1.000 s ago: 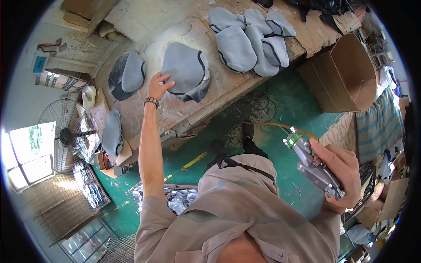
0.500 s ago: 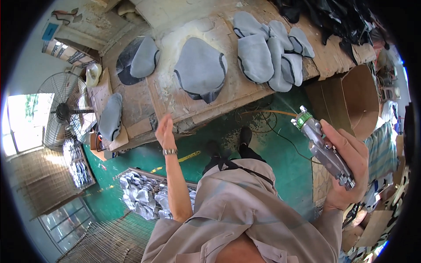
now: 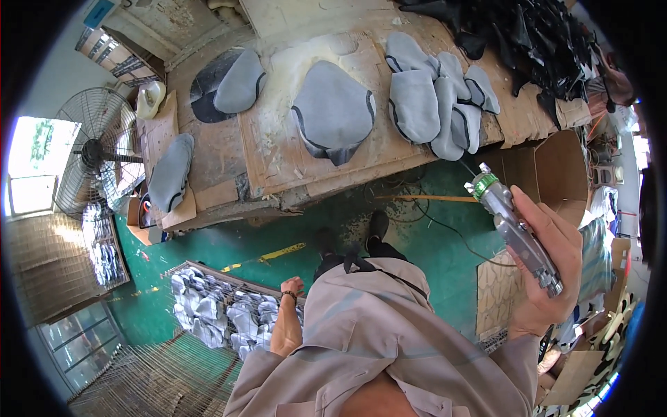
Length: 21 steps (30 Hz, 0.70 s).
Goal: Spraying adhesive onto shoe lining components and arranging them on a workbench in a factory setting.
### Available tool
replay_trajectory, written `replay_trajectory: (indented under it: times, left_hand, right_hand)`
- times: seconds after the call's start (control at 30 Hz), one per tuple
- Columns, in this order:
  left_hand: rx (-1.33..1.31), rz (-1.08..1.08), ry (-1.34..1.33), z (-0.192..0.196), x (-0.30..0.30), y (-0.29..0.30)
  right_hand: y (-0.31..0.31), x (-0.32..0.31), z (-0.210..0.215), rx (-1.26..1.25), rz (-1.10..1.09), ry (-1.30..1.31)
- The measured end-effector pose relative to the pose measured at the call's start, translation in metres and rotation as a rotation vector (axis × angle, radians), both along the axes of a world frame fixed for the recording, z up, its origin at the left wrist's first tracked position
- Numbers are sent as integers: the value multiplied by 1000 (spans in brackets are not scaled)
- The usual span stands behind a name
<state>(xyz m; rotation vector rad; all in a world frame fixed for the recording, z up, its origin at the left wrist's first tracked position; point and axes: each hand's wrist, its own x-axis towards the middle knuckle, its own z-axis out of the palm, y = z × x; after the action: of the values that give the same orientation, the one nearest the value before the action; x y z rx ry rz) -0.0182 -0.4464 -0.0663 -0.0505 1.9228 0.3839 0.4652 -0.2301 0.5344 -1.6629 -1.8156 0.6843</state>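
Note:
My right hand point(image 3: 549, 257) is wrapped round a metal spray gun point(image 3: 517, 229) with a green collar, its nozzle tilted up and left toward the bench. My left hand point(image 3: 292, 285) hangs low beside my body, fingers loosely bent and holding nothing. A large grey fabric piece point(image 3: 333, 104) with black edging lies on the middle of the bench point(image 3: 278, 174), apart from both hands. Left of it, another grey piece point(image 3: 239, 82) rests over a dark one, and a further grey piece point(image 3: 171, 172) lies at the bench's left end. Several grey pieces point(image 3: 415, 104) overlap on the right.
A heap of black pieces point(image 3: 514, 35) covers the bench's far right. Under that side stands an open cardboard box point(image 3: 556, 167). A hose point(image 3: 451, 233) trails over the green floor. At left are a caged fan point(image 3: 94, 153) and a rack of grey pieces point(image 3: 201, 306).
My left hand has dropped from near the bench edge down beside my body. My right hand still grips the spray gun. The view has shifted slightly, and the mist at the nozzle shows less.

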Motion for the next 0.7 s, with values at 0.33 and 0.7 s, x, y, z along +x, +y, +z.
replay_trajectory:
  times: [0.33, 0.7]
  left_hand:
    - [233, -146, -12, -10, -3, 82]
    - [1056, 77, 116, 106, 50, 246]
  right_hand:
    - [-32, 9, 12, 110, 351, -223]
    - [-41, 21, 8, 172, 251, -256]
